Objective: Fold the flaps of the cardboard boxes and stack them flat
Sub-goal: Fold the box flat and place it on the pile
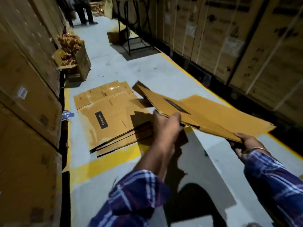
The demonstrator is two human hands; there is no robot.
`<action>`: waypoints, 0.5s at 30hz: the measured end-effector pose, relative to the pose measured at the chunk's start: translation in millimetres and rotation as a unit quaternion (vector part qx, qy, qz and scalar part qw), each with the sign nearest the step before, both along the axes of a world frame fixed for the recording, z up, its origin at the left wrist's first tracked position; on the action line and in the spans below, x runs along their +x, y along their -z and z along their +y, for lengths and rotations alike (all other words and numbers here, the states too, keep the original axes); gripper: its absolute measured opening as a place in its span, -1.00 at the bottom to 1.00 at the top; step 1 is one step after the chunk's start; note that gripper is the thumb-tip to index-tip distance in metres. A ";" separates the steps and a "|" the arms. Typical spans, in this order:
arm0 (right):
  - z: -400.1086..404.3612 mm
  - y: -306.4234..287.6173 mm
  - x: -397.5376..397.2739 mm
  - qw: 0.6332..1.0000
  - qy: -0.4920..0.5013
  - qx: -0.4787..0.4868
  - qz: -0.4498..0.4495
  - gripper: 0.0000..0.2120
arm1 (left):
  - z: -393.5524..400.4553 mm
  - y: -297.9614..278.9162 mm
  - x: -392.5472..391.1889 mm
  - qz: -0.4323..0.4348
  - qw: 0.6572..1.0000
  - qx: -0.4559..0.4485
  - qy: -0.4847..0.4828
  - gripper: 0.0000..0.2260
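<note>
The flattened box (201, 112) hung in the air just right of the pile of flat boxes (111, 115) on the floor (164, 71), its far end over the pile's edge, with the left hand (167, 123) pinching its near long edge and the right hand (246, 141) gripping its near corner. It looked light and stiff but broad, likely to sag or flap, so two edge grips well apart suited it

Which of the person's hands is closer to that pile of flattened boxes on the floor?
Left. The left hand grips the held box right above the stack's near edge; the right hand grips its other end, farther away.
</note>
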State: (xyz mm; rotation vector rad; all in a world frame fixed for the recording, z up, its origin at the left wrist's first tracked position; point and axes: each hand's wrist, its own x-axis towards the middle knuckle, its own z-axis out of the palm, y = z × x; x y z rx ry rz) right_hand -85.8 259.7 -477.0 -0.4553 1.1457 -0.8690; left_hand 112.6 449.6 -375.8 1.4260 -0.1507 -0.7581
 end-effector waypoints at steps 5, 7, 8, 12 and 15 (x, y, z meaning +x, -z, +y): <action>12.6 -3.2 -68.0 0.997 0.036 0.057 0.041 -0.81 | -22.6 53.4 -102.5 0.010 0.995 0.050 0.085 -0.42; 24.6 -1.3 -70.7 0.995 -0.002 0.078 0.058 -0.88 | -24.8 63.8 -129.2 0.037 0.992 0.052 0.110 -0.41; 30.3 1.4 -70.0 0.995 -0.024 0.076 0.065 -0.87 | -25.1 64.3 -138.3 0.049 0.989 0.061 0.127 -0.39; 45.7 18.1 -58.5 0.988 -0.068 0.052 0.132 -0.79 | -25.8 72.3 -147.6 0.091 0.979 0.081 0.162 -0.53; 45.5 23.7 -56.6 0.978 -0.058 0.036 0.196 -0.72 | -18.0 70.5 -146.3 0.139 0.977 0.054 0.152 -0.58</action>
